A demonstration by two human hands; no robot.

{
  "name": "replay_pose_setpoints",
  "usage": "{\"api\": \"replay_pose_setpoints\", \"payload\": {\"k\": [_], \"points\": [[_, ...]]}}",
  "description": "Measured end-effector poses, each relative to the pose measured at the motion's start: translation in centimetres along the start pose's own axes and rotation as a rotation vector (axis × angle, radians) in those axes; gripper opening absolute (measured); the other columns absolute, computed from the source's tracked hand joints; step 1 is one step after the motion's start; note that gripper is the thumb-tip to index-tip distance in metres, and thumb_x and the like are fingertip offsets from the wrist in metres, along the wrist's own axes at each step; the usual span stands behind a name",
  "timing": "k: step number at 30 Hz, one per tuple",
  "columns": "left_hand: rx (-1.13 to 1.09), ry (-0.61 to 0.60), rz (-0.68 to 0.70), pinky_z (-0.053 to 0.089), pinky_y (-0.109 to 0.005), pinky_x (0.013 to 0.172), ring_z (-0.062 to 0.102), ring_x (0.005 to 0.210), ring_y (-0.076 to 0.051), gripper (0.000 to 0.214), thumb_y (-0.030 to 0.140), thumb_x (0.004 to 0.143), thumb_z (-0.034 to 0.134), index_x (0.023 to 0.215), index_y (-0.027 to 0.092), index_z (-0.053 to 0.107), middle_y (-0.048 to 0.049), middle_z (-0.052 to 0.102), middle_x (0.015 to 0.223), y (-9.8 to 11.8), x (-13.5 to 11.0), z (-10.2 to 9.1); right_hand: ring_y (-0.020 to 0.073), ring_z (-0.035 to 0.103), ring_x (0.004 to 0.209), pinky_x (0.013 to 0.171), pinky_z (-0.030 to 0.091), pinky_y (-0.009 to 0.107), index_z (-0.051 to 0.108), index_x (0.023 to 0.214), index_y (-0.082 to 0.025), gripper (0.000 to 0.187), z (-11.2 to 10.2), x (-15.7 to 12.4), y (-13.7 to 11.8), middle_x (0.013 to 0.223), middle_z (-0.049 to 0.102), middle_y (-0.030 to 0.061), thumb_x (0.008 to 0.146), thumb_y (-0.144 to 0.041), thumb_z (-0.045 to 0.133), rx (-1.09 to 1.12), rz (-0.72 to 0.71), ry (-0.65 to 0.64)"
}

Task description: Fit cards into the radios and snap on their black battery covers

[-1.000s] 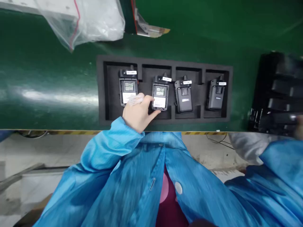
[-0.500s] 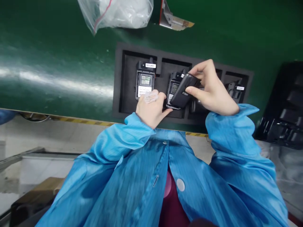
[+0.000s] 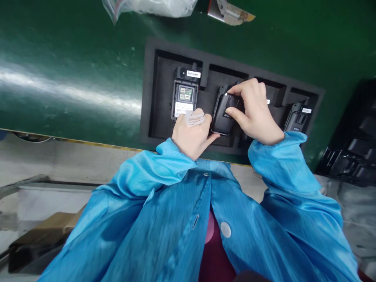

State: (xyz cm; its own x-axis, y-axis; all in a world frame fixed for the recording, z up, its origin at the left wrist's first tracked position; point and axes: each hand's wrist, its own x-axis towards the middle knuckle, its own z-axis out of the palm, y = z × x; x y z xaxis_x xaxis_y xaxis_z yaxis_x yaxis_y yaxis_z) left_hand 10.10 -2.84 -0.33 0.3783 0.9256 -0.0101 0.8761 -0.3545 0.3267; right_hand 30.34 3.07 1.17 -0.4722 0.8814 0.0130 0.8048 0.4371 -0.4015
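Note:
My right hand point(image 3: 251, 107) pinches a black cover point(image 3: 222, 119) with pale lettering, apparently a battery or back cover. It lies over a black handheld radio point(image 3: 222, 91) in the second compartment, hiding most of that radio's back. At the radio's lower left, my left hand point(image 3: 192, 131) grips its edge, thumb at the bottom end and other fingertips hidden. Translucent whitish bands point(image 3: 194, 117) sit across that hand's fingers. Left of it, another radio point(image 3: 185, 92) lies with its back open, showing card slots and a white label.
A dark foam tray point(image 3: 147, 90) holds the radios in compartments. A covered radio point(image 3: 297, 117) lies at its right end. Beyond are a clear plastic bag point(image 3: 158, 7) and a metal piece point(image 3: 230, 12). Black trays point(image 3: 352, 137) stand far right on the green table point(image 3: 73, 70).
My right hand has lowered the cover from a tilt onto the second radio, moving slightly left. My left hand stays at the radio's lower edge. The whole view has shifted a little.

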Motion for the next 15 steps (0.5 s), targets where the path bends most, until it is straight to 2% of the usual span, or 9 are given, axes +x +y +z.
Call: {"api": "replay_pose_setpoints", "payload": {"k": [3, 8, 15], "points": [[0.000, 0.021, 0.001, 0.038, -0.038, 0.080, 0.057, 0.096, -0.027, 0.036, 0.050, 0.090, 0.058, 0.105, 0.017, 0.060, -0.0079, 0.058, 0.103, 0.0, 0.0, 0.0, 0.0310, 0.046, 0.110, 0.098, 0.040, 0.054, 0.053, 0.122, -0.016, 0.040, 0.5, -0.1, 0.1, 0.116, 0.051, 0.0126, 0.093, -0.043, 0.052, -0.064, -0.016, 0.027], [-0.006, 0.040, -0.006, 0.037, -0.038, 0.080, 0.057, 0.096, -0.028, 0.036, 0.050, 0.088, 0.060, 0.104, 0.017, 0.060, -0.0079, 0.058, 0.103, 0.1, 0.0, 0.2, 0.0323, 0.044, 0.115, 0.099, 0.040, 0.052, 0.051, 0.129, -0.017, 0.043, 1.3, -0.8, -0.9, 0.125, 0.047, 0.0147, 0.095, -0.044, 0.049, -0.172, 0.052, 0.057], [0.001, 0.048, -0.001, 0.037, -0.038, 0.079, 0.057, 0.095, -0.028, 0.035, 0.050, 0.087, 0.062, 0.101, 0.017, 0.060, -0.0083, 0.059, 0.103, 0.1, 0.0, 0.4, 0.0294, 0.044, 0.117, 0.099, 0.041, 0.047, 0.049, 0.131, -0.012, 0.041, 3.0, -1.8, -1.8, 0.128, 0.048, 0.0166, 0.099, -0.035, 0.041, -0.287, 0.067, 0.162]]}}
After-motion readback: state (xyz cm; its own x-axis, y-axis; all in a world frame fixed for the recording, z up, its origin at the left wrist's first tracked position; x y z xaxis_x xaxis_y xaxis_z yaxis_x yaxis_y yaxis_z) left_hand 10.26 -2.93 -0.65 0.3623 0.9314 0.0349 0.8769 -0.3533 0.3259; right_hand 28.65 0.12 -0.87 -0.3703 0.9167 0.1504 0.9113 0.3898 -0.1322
